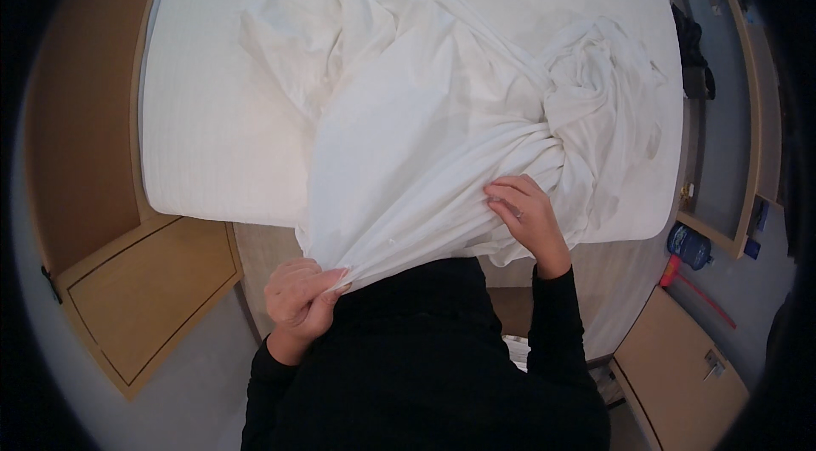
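A large white sheet lies bunched and wrinkled across a white mattress. My left hand is closed on a gathered corner of the sheet, just past the mattress's near edge. From that grip, folds fan out tautly toward the right. Further right, my right hand rests at the sheet's folds, thumb and fingertips nearly together in a pinch on the cloth. Beyond it, the fabric is twisted into a rumpled heap. Part of the sheet hangs over the near edge, against my black clothing.
A brown wooden panel and a yellowish wooden cabinet flank the mattress on the left. On the right stand a wood-framed shelf, a blue water jug, a red-handled tool and a door.
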The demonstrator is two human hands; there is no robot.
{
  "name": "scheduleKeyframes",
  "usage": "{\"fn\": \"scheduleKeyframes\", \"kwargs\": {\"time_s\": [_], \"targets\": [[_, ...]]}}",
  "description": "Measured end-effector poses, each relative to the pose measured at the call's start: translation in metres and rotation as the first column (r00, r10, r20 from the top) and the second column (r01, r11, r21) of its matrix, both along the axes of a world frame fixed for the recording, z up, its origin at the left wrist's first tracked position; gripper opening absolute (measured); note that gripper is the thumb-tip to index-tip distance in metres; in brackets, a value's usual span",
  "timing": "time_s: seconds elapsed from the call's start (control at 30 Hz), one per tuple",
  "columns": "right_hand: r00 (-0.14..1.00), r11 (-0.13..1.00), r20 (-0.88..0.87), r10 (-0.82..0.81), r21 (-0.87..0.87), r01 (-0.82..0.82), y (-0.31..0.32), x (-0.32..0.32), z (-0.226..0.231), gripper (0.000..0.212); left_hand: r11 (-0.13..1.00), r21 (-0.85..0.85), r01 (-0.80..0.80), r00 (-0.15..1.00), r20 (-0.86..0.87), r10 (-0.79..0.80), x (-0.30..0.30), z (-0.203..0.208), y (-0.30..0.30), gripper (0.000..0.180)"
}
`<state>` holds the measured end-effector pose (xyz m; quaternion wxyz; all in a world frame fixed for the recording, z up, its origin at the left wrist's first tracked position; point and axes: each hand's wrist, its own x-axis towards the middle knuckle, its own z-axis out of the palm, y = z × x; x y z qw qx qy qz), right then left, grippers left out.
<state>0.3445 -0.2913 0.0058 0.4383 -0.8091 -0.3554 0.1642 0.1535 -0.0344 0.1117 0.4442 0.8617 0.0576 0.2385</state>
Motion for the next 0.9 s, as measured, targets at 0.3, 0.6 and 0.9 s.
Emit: {"fn": "scheduleKeyframes", "kwargs": {"time_s": [0.3, 0.6, 0.9], "targets": [[1.000, 0.996, 0.021, -0.004, -0.084, 0.006, -0.006, 0.011, 0.000, 0.015, 1.000, -0.014, -0.015, 1.000, 0.010, 0.015, -0.001, 0.002, -0.001, 0.014], [0.977, 1.000, 0.213, 0.008, -0.013, -0.005, -0.004, 0.022, -0.006, 0.010, 0.998, -0.043, -0.048, 0.998, 0.037, 0.049, -0.005, 0.003, 0.002, 0.011], [0.933, 0.853, 0.035, -0.358, 0.419, 0.311, -0.023, 0.035, 0.047, 0.013, 0.987, 0.017, -0.159, 0.987, 0.037, 0.158, -0.004, 0.002, 0.006, 0.009]]}}
